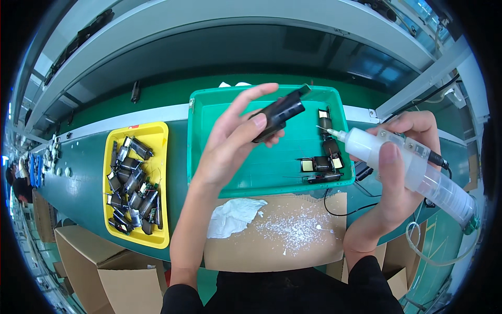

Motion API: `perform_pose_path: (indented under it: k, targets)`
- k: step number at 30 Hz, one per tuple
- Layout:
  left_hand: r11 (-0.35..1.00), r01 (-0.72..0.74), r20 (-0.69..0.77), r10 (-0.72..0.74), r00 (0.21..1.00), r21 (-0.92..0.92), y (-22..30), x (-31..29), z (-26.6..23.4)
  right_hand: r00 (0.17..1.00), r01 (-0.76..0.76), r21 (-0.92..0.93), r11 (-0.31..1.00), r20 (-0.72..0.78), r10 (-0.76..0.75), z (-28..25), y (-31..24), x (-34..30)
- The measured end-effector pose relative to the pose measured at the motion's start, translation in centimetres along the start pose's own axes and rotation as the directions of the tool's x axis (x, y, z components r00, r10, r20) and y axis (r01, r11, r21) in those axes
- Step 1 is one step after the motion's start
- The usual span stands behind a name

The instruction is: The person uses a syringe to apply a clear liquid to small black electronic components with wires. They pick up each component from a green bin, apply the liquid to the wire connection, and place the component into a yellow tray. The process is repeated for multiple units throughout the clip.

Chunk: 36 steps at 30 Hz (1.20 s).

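Over the green tray, my left hand grips a black plastic part between thumb and fingers; a thin flat piece sticks out at its upper end. To the right, my right hand is wrapped round a clear dispensing syringe with a white front section. Its needle tip points left toward the black part, and the two are apart. Several small dark assemblies with pale labels lie along the tray's right side, beneath the needle.
A yellow tray full of dark assemblies stands at left. In front lies a cardboard sheet with white crumbs and a crumpled white cloth. A clear hose loops from the syringe's rear; a black cable crosses the bench. Open cardboard boxes stand below.
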<state>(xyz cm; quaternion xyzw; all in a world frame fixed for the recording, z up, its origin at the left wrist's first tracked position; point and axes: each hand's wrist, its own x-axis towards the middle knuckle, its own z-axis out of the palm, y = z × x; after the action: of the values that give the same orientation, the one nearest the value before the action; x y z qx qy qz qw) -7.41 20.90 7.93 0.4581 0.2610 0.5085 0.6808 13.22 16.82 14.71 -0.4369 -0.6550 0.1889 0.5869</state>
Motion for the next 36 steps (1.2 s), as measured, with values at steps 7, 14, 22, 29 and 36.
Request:
perform_pose_path:
  k: [7, 14, 22, 29, 36]
  targets:
    - [0.959, 0.016, -0.009, -0.019, 1.000, -0.284, -1.8, 0.3, -0.3, 0.992, -0.031, 0.125, 0.992, -0.114, 0.046, 0.4, -0.4, 0.1]
    - [0.973, 0.040, 0.043, -0.031, 0.999, -0.225, -1.0, 0.4, 0.4, 0.990, -0.013, 0.105, 0.994, -0.137, 0.027, 0.5, -0.5, -0.3]
    - [0.982, 0.029, 0.245, 0.018, 0.969, -0.186, -1.6, -0.2, 0.2, 0.996, -0.049, 0.088, 0.995, -0.069, 0.056, 2.6, -0.6, -1.4]
    - [0.982, -0.005, 0.306, 0.063, 0.950, -0.187, -1.9, -0.4, 0.1, 0.984, -0.150, 0.238, 0.960, -0.063, 0.169, 3.4, -1.1, -1.9]
    - [0.956, 0.051, 0.366, 0.061, 0.929, -0.290, -1.7, -0.7, -0.8, 0.978, -0.193, 0.189, 0.963, -0.040, 0.204, 3.9, -1.5, -2.3]
